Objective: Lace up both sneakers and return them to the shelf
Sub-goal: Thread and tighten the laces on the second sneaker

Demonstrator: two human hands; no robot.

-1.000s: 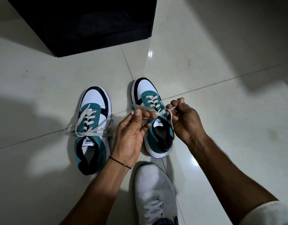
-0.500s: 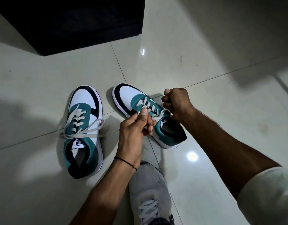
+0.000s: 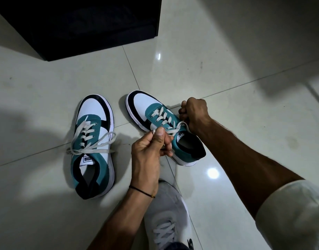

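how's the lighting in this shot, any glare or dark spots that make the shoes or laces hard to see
Head view: dim overall, with lamp glare on the glossy floor, one bright spot near the right sneaker and a smaller one farther off. A broad shadow falls left of the left sneaker, yet both sneakers and their laces read clearly. The black shelf is too dark for detail. The sleeve at lower right looks soft.

From my feed the scene is dim, with a cool greenish cast. Two small bright glints sit on the glossy floor tiles (image 3: 227, 73), reflections of a lamp overhead. Broad soft shadows fall across the left side and the top right corner, and the black shelf (image 3: 86, 24) is so dark I make out no detail inside it. The tile joints bow toward the edges, typical wide-angle warping. Focus is sharp at centre; the white sleeve (image 3: 295, 213) looks soft.
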